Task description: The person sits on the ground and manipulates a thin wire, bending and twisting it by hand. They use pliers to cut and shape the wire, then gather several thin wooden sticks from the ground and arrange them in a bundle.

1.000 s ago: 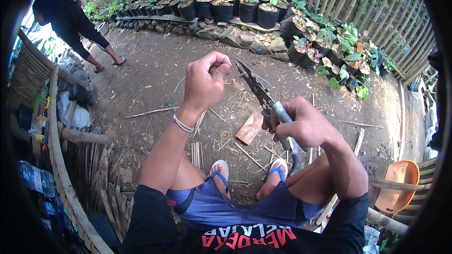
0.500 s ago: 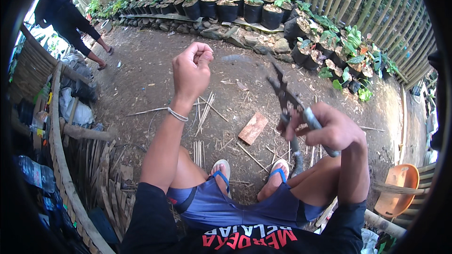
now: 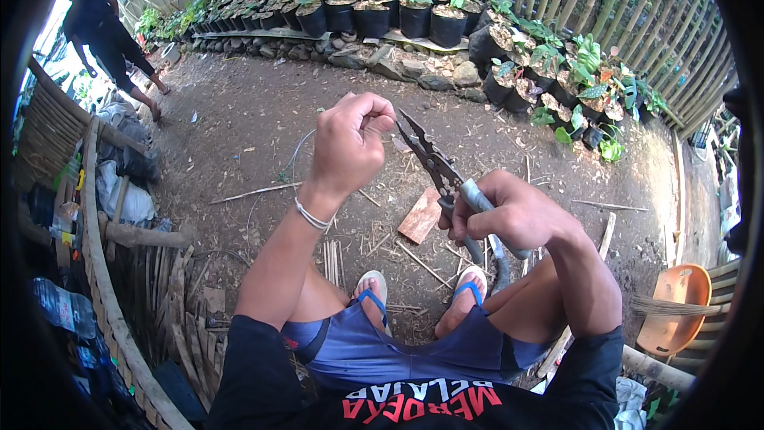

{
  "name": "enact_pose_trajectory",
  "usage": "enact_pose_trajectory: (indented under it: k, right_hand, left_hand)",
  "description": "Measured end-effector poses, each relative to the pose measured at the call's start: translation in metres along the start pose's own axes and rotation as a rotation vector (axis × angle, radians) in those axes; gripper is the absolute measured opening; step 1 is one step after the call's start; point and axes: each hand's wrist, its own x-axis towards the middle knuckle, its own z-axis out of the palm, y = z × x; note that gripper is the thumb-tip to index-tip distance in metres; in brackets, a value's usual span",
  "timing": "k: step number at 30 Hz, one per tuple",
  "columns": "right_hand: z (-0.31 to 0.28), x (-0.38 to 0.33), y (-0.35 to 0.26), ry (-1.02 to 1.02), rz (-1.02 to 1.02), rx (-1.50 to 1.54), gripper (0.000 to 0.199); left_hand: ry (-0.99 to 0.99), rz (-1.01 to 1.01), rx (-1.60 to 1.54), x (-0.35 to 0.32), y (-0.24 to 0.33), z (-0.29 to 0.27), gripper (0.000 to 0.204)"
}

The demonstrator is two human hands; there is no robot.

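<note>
My left hand [image 3: 350, 143] is raised in front of me, its thumb and fingers pinched on a thin wire. A pale loop of wire [image 3: 296, 156] hangs from beside that hand toward the ground. In my right hand [image 3: 509, 211] are long-nose pliers [image 3: 434, 163] with grey-blue grips. Their narrow jaws are slightly apart and point up at the left fingertips, close to them; whether they touch the wire cannot be made out. Below the pliers, a reddish wooden block [image 3: 422, 215] lies on the dirt.
Thin bamboo sticks [image 3: 333, 261] are scattered around my feet. Potted plants in black bags [image 3: 374, 20] line a stone edge ahead. At left, a person [image 3: 111, 40] stands beyond a bamboo rail [image 3: 95, 215]. An orange plastic scoop [image 3: 675, 310] sits at right.
My right hand has brought the pliers up and left, so their tips now sit beside my left fingers. The left hand has shifted slightly right and down. The person at left has moved.
</note>
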Motion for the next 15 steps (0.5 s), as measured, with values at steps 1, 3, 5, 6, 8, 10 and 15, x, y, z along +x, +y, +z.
enact_pose_trajectory:
  k: [1,3,5,6,8,10,15]
  right_hand:
    - [0.000,0.000,0.001,0.014,-0.009,0.015,0.021]
    - [0.001,0.000,0.002,0.043,-0.027,0.045,0.020]
    - [0.002,-0.001,0.001,0.054,-0.031,0.065,0.020]
    - [0.002,-0.002,0.000,0.059,-0.047,0.065,0.020]
    - [0.004,-0.001,-0.002,0.082,-0.022,0.115,0.020]
    - [0.006,-0.001,-0.004,0.093,-0.019,0.142,0.020]
    - [0.009,-0.002,-0.010,0.166,0.050,0.085,0.019]
  left_hand:
    - [-0.002,-0.006,-0.004,0.000,0.001,0.000,0.006]
    - [0.003,-0.056,-0.068,0.000,0.002,0.001,0.005]
    - [0.002,-0.083,-0.099,0.001,0.003,0.000,0.005]
    - [-0.003,-0.088,-0.099,0.001,0.004,0.000,0.005]
    - [-0.013,-0.112,-0.105,0.001,0.004,-0.002,0.005]
    - [-0.022,-0.147,-0.120,0.001,0.005,-0.002,0.005]
    - [-0.065,-0.283,-0.173,0.002,0.007,-0.005,0.005]
